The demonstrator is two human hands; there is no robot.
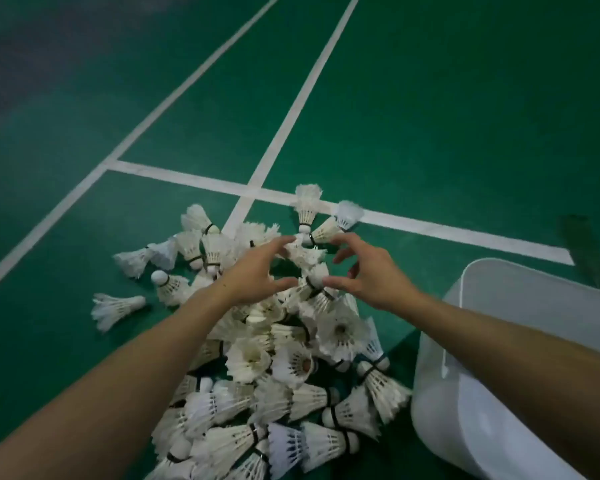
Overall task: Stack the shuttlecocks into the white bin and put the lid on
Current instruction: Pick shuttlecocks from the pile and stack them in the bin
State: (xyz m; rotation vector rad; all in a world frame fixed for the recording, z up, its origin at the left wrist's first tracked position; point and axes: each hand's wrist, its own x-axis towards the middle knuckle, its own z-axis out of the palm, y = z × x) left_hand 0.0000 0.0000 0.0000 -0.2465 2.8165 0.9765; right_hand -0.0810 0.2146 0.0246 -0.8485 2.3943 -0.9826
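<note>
White shuttlecocks (278, 368), white bin (520, 341), green floor (430, 116) with white lines (291, 112).

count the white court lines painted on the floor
3: left line slants up far left; middle line runs into the shuttlecock pile; cross line meets both beyond it. The pile may hide more.

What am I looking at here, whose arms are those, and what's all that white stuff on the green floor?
There is no machine here. One camera sits on a person's head and looks down, so the two bare arms are the wearer's own. The green surface is a court floor with white lines. The white things are a pile of shuttlecocks lying loose on it. At the right is a white bin, where they are meant to go; no lid shows. The left hand reaches over the pile with fingers spread. The right hand has curled fingers, its thumb at one shuttlecock's tip; whether it grips it, I cannot tell.
</note>
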